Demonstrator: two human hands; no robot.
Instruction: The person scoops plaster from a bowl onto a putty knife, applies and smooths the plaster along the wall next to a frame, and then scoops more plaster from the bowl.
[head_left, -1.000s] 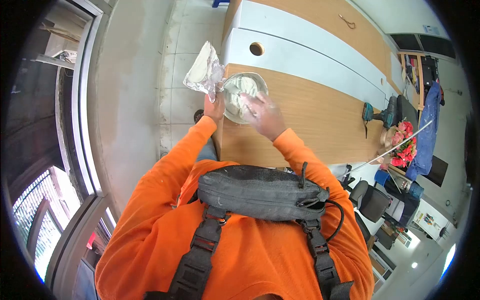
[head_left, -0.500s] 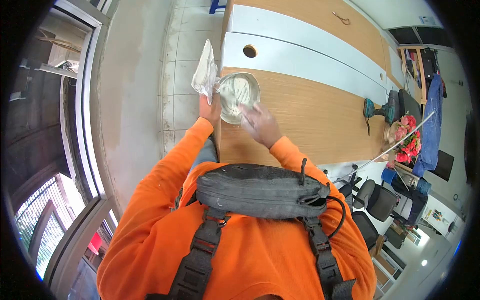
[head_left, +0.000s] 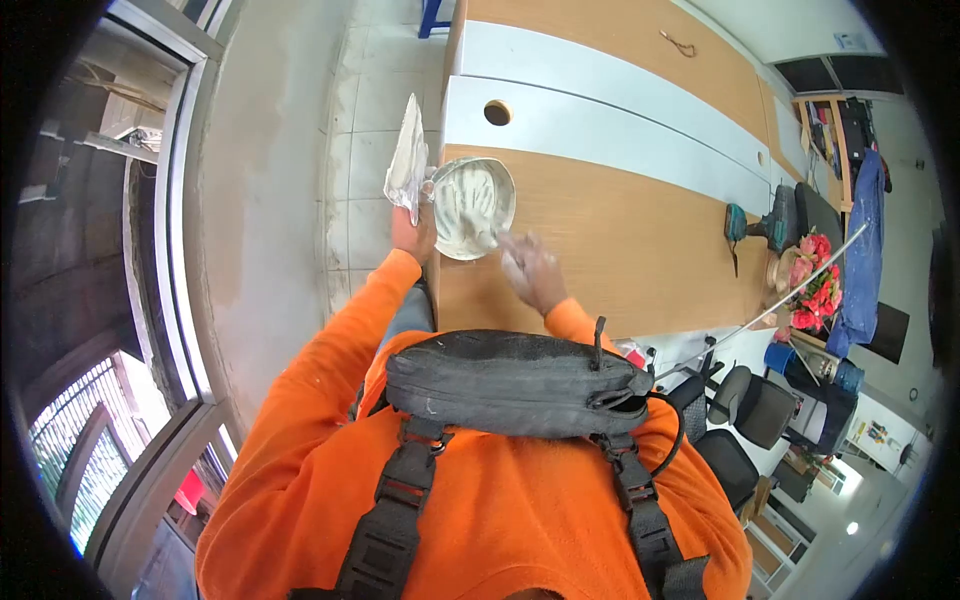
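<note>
My left hand [head_left: 414,232] is closed around the lower end of a putty knife [head_left: 407,163]; thick white paste coats the blade, which points away from me. Beside it, on the near left edge of the wooden desk, stands a round metal pot [head_left: 511,196]. White filler paste [head_left: 470,203], streaked with marks, covers the inside of the pot. My right hand [head_left: 533,272], smeared with white, is just outside the pot's lower right rim. Its fingers are drawn together toward the rim, and whatever they hold is too small to make out.
The wooden desk [head_left: 620,240] has white panels [head_left: 600,130] across it. A teal cordless drill [head_left: 757,226] and pink flowers [head_left: 818,280] are at its right end. A plastered wall [head_left: 265,180] and window frame run along my left. Office chairs [head_left: 752,405] stand to the right.
My right hand has drawn back from over the pot toward me and slightly right. In the view, the pot and the putty knife sit slightly lower.
</note>
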